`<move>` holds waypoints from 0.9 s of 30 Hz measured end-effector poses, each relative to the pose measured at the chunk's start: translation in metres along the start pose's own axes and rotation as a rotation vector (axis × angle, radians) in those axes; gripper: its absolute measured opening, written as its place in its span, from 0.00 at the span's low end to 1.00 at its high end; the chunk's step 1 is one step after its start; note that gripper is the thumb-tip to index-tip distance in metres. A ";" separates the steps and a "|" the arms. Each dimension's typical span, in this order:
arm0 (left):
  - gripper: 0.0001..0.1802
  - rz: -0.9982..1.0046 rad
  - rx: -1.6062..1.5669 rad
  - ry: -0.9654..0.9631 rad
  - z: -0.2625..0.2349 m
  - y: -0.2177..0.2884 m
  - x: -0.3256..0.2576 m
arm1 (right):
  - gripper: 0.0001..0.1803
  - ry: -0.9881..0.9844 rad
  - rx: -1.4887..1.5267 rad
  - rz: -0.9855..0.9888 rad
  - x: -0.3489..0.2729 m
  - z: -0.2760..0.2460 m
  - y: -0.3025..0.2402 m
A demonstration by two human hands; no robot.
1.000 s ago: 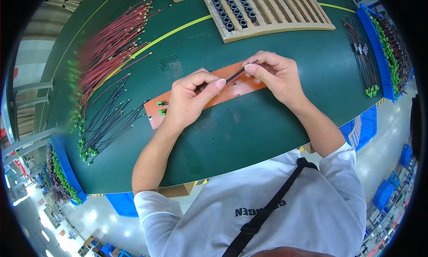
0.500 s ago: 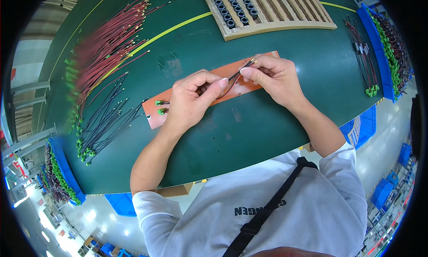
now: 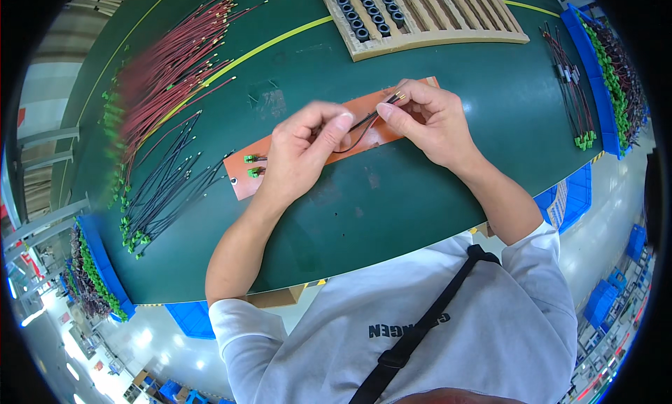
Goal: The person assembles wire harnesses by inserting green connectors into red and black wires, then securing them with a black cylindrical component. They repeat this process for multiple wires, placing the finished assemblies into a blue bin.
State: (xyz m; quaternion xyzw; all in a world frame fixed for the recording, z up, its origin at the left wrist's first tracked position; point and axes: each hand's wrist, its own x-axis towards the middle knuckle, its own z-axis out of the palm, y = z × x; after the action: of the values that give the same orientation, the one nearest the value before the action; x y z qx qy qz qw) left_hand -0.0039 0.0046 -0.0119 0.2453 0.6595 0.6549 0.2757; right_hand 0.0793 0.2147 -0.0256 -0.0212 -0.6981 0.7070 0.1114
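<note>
Wires point(image 3: 363, 123), slender, dark, gold-tipped, one bowed, tight in the right hand point(image 3: 428, 118), left hand point(image 3: 301, 143) grip unclear.

At five o'clock, dark capital lettering point(image 3: 392, 332) stands upside down across the person's white shirt point(image 3: 315, 351), partly covered by a black strap point(image 3: 449, 295); other print is too small to read.

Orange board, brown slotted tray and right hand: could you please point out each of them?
Orange board point(image 3: 246, 187): head view, on the bare left end.
Brown slotted tray point(image 3: 441, 40): head view, on the near rim.
Right hand point(image 3: 437, 127): head view, on the middle of the hand.
</note>
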 end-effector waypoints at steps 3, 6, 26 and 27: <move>0.11 0.114 -0.052 0.114 -0.001 -0.001 0.001 | 0.09 0.013 -0.274 -0.038 0.001 -0.001 -0.007; 0.11 0.211 0.045 0.186 -0.008 0.008 -0.001 | 0.09 0.067 -0.493 -0.287 0.003 -0.006 -0.001; 0.24 0.317 0.797 0.173 0.008 0.005 -0.013 | 0.04 -0.002 -0.557 -0.503 0.005 -0.012 0.002; 0.23 0.247 0.738 0.172 0.007 0.004 -0.014 | 0.04 -0.027 -0.568 -0.513 0.005 -0.014 0.000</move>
State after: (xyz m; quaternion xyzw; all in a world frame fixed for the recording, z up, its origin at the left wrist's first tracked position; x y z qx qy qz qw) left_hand 0.0106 0.0006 -0.0072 0.3497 0.8367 0.4203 0.0320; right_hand 0.0767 0.2290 -0.0257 0.1334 -0.8502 0.4347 0.2653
